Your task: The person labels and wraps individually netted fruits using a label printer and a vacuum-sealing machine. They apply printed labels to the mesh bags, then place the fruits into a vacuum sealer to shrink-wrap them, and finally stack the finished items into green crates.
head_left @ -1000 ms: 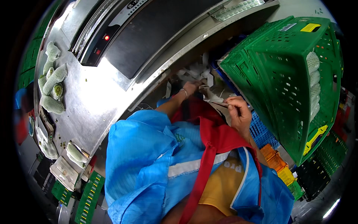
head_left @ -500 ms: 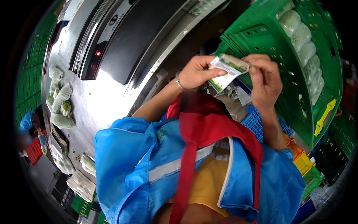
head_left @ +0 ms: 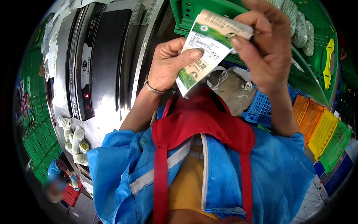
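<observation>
Head camera, looking down past a person's chest: a printed paper label (head_left: 209, 50), white, beige and green, is stretched between two bare hands at one o'clock from the centre, tilted, its top end curling over. The left hand (head_left: 169, 61), just before twelve o'clock, holds the label between thumb and fingers, the thumb flat on the lower half and the fingertips out of sight behind the paper; a metal bracelet (head_left: 153, 88) circles that wrist. The right hand (head_left: 268, 48), at two o'clock, pinches the label's upper right edge between thumb and forefinger, the other fingers lifted above. Below, the wearer has a red apron (head_left: 201, 119) over a blue jacket (head_left: 276, 168). Toward ten o'clock stands a long steel machine (head_left: 106, 56) with a flat black top (a small red lamp glows near its lower end). Between eight and nine, produce in pale foam netting (head_left: 77, 138) lies heaped on a shiny steel table (head_left: 100, 130). Farther out at two o'clock, more netted pieces (head_left: 298, 33) line a green crate (head_left: 320, 37). At three sits a blue plastic basket (head_left: 257, 108), with orange, yellow and green crates (head_left: 324, 128) just beyond. Near eight, another person (head_left: 61, 166) appears, small and partly blurred.
</observation>
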